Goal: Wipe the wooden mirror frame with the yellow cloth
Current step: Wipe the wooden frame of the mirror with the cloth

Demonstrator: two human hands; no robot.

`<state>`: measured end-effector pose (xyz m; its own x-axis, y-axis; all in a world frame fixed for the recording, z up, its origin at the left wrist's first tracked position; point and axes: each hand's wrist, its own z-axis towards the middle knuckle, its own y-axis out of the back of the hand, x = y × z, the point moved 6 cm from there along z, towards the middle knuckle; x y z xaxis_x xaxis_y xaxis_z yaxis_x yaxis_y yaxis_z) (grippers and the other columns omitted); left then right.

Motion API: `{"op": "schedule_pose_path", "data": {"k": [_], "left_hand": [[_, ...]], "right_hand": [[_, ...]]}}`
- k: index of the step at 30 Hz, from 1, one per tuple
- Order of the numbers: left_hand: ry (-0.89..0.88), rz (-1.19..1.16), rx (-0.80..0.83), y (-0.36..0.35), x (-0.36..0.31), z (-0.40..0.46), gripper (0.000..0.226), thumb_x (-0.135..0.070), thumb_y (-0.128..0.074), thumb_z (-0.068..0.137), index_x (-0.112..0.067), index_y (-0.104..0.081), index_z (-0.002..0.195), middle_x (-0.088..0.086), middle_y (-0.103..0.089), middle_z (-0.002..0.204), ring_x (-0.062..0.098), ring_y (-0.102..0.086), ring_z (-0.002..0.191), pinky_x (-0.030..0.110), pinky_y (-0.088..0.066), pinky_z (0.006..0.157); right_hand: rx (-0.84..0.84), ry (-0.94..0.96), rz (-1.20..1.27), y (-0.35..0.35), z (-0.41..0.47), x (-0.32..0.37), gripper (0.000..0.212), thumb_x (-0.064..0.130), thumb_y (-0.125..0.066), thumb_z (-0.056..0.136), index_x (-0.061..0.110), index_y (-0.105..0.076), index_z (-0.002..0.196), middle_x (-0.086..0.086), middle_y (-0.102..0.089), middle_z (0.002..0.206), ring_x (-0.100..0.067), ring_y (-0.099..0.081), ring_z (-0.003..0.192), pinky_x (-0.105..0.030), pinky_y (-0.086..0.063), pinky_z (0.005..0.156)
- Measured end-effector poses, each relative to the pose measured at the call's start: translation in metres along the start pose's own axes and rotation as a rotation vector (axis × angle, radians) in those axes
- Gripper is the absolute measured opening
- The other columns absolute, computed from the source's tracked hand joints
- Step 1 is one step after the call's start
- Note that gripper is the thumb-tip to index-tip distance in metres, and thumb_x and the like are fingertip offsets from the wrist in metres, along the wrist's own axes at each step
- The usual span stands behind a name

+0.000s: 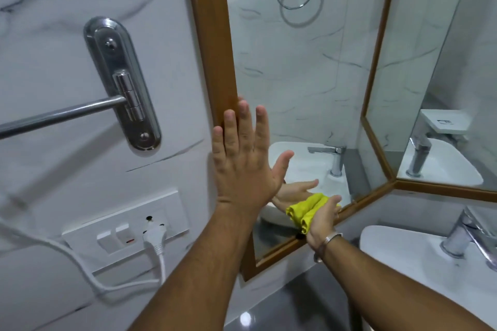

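The wooden mirror frame (212,35) borders a wall mirror; its left side runs top to bottom and its bottom rail slants up to the right. My left hand (242,158) is flat and open, fingers spread, pressed against the left side of the frame and the glass edge. My right hand (322,220) grips the bunched yellow cloth (306,209) and holds it against the bottom rail of the frame. A silver bangle sits on my right wrist. The mirror reflects my left hand.
A chrome towel bar with its mounting plate (121,83) sticks out of the marble wall on the left. Below it is a white switch panel (126,226) with a white plug and cable. A white basin (419,258) with a chrome tap (468,234) stands at the right.
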<state>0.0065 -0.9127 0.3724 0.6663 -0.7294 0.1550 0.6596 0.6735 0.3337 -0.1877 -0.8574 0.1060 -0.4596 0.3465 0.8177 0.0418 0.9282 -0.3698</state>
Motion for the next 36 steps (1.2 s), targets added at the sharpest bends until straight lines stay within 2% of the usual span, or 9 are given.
{"op": "schedule_pose_path", "data": {"k": [2, 6, 9, 12, 17, 20, 23, 29, 36], "left_hand": [[0.009, 0.047, -0.004, -0.007, -0.001, 0.002, 0.09, -0.07, -0.035, 0.096, -0.009, -0.009, 0.157, 0.018, -0.012, 0.16, 0.038, -0.012, 0.147, 0.05, -0.004, 0.122], [-0.029, 0.142, -0.043, -0.017, -0.002, -0.002, 0.084, -0.069, -0.029, 0.098, -0.014, -0.012, 0.159, 0.017, -0.025, 0.159, 0.035, 0.015, 0.15, 0.048, 0.003, 0.121], [-0.027, 0.172, -0.062, -0.02, -0.002, -0.002, 0.085, -0.069, -0.029, 0.098, -0.015, -0.007, 0.159, 0.017, -0.018, 0.158, 0.033, 0.021, 0.149, 0.047, 0.005, 0.121], [-0.011, 0.168, -0.088, -0.021, -0.005, -0.004, 0.084, -0.069, -0.031, 0.098, -0.016, -0.009, 0.159, 0.018, -0.013, 0.159, 0.032, 0.018, 0.15, 0.047, 0.004, 0.122], [-0.012, 0.15, -0.101, -0.022, -0.002, -0.005, 0.082, -0.069, -0.033, 0.097, -0.02, -0.012, 0.159, 0.017, -0.014, 0.158, 0.033, 0.007, 0.151, 0.048, 0.003, 0.122], [-0.018, 0.16, -0.104, -0.022, -0.002, -0.005, 0.08, -0.07, -0.031, 0.097, -0.02, -0.015, 0.159, 0.016, -0.015, 0.157, 0.033, 0.016, 0.151, 0.048, 0.005, 0.121], [-0.033, 0.146, -0.09, -0.022, -0.003, -0.003, 0.078, -0.07, -0.03, 0.097, -0.02, -0.021, 0.157, 0.016, -0.02, 0.156, 0.038, -0.011, 0.148, 0.048, 0.001, 0.12], [-0.025, 0.141, -0.095, -0.019, -0.004, -0.003, 0.077, -0.067, -0.033, 0.097, -0.019, -0.022, 0.158, 0.015, -0.02, 0.156, 0.036, -0.02, 0.143, 0.048, -0.002, 0.119], [-0.044, 0.129, -0.085, -0.02, -0.002, -0.003, 0.079, -0.068, -0.032, 0.097, -0.019, -0.02, 0.158, 0.016, -0.019, 0.157, 0.037, -0.019, 0.144, 0.049, -0.003, 0.12]], "right_hand": [[-0.058, 0.036, -0.032, 0.011, 0.026, 0.019, 0.07, 0.079, -0.015, 0.082, 0.036, -0.044, 0.129, 0.007, -0.039, 0.144, -0.018, -0.042, 0.131, -0.044, -0.038, 0.106], [-0.057, 0.202, -0.147, 0.019, 0.059, 0.048, 0.035, 0.072, -0.014, 0.081, 0.047, -0.039, 0.082, 0.016, -0.044, 0.092, 0.002, -0.042, 0.076, -0.031, -0.045, 0.079], [-0.128, 0.312, -0.111, 0.019, 0.037, 0.03, 0.033, 0.059, -0.022, 0.094, 0.043, -0.046, 0.111, 0.002, -0.055, 0.116, -0.014, -0.056, 0.099, -0.053, -0.04, 0.107], [0.024, 0.331, -0.108, 0.002, -0.008, -0.022, 0.06, 0.043, -0.026, 0.103, 0.02, -0.004, 0.153, -0.003, -0.011, 0.163, -0.022, -0.021, 0.148, -0.047, -0.018, 0.122], [0.069, 0.431, -0.208, -0.001, -0.005, -0.024, 0.062, 0.033, -0.027, 0.104, 0.009, 0.002, 0.152, -0.007, 0.003, 0.163, -0.019, -0.003, 0.151, -0.036, -0.004, 0.123], [-0.056, 0.473, -0.172, 0.018, 0.051, 0.031, 0.056, 0.034, -0.026, 0.104, 0.005, -0.014, 0.151, -0.016, -0.018, 0.159, -0.025, -0.02, 0.147, -0.029, -0.011, 0.12], [-0.057, 0.378, -0.082, 0.03, 0.098, 0.065, 0.036, 0.042, -0.024, 0.103, 0.021, -0.04, 0.127, -0.008, -0.038, 0.133, -0.024, -0.04, 0.124, -0.049, -0.027, 0.118], [0.045, 0.427, -0.148, 0.012, 0.035, 0.008, 0.07, 0.045, -0.028, 0.1, 0.014, 0.007, 0.152, -0.006, -0.002, 0.164, -0.022, -0.011, 0.151, -0.046, -0.014, 0.123], [0.021, 0.497, -0.233, 0.006, 0.031, 0.008, 0.064, 0.033, -0.035, 0.103, 0.009, -0.002, 0.152, -0.012, -0.009, 0.162, -0.025, -0.014, 0.149, -0.045, -0.012, 0.123]]}}
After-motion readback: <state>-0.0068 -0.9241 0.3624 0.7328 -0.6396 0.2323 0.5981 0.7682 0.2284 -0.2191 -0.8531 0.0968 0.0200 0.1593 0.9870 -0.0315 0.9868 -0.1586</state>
